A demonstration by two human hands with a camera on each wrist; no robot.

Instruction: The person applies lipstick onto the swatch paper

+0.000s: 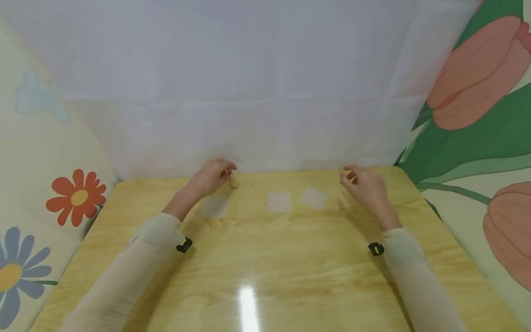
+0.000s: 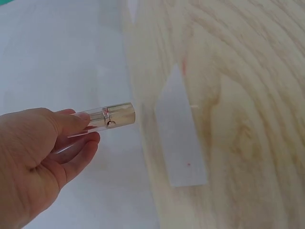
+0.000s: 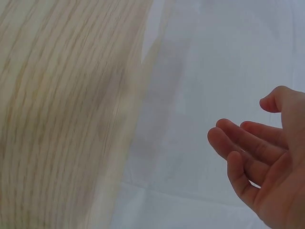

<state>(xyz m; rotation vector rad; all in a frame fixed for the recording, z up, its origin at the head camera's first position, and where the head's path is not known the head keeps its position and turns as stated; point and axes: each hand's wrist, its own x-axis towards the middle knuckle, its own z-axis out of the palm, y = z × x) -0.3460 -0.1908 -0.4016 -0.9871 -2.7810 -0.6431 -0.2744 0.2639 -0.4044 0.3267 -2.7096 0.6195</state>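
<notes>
Between the thumb and fingers of my left hand (image 1: 210,178) I grip a small, slim cylinder of clear plastic with a shiny gold end (image 2: 112,116), to the left of and farther from me than the middle white, paper-like square (image 1: 280,202) lying flat on my pale yellow, wood-grained desk (image 1: 298,258). My right hand (image 1: 367,185) is relaxed and unclosed, fingers loosely bent, well to the right of that middle square. A matching right-hand square (image 1: 314,198) lies near it on the right, a left-hand square (image 1: 215,206) farther off to its left, and a broad white sheet (image 1: 265,92) rises beyond it.
</notes>
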